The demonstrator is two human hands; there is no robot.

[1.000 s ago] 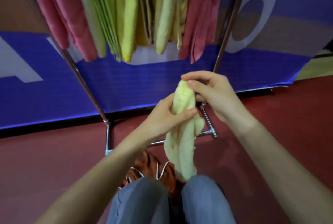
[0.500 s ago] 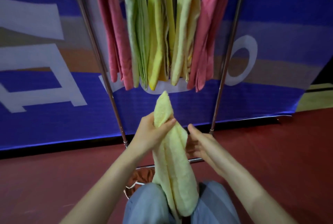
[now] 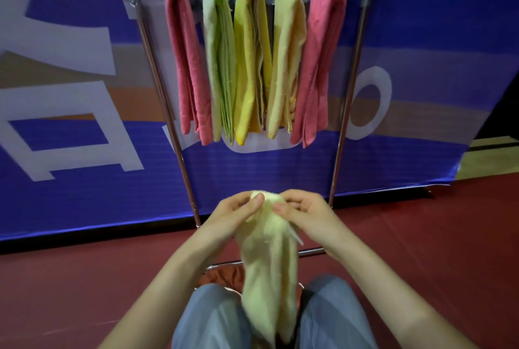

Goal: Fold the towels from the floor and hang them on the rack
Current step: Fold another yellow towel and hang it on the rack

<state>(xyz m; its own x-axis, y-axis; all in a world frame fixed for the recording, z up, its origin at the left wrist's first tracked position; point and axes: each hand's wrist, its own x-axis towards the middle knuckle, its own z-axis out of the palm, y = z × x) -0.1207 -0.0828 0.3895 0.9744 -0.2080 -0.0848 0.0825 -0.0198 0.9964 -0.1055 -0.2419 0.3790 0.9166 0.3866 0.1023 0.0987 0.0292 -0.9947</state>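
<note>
I hold a pale yellow towel (image 3: 269,264) by its top end, and it hangs down between my knees. My left hand (image 3: 236,214) pinches the top from the left and my right hand (image 3: 306,214) pinches it from the right. Ahead stands a metal rack (image 3: 148,48) with its top bar at the upper edge. Several folded towels hang on it side by side: a pink towel (image 3: 186,68), a light green towel (image 3: 220,68), a yellow towel (image 3: 250,68), a pale yellow towel (image 3: 288,62) and another pink towel (image 3: 320,62).
A blue printed banner (image 3: 84,174) stands right behind the rack. The floor (image 3: 421,236) is dark red. An orange-red cloth (image 3: 222,277) lies on the floor by the rack's low crossbar (image 3: 311,251). My knees in grey-blue trousers (image 3: 213,317) fill the bottom.
The view has tilted up, showing the rack's top bar. My right hand has come up from beside the towel to its top end, so both hands now pinch it there.
</note>
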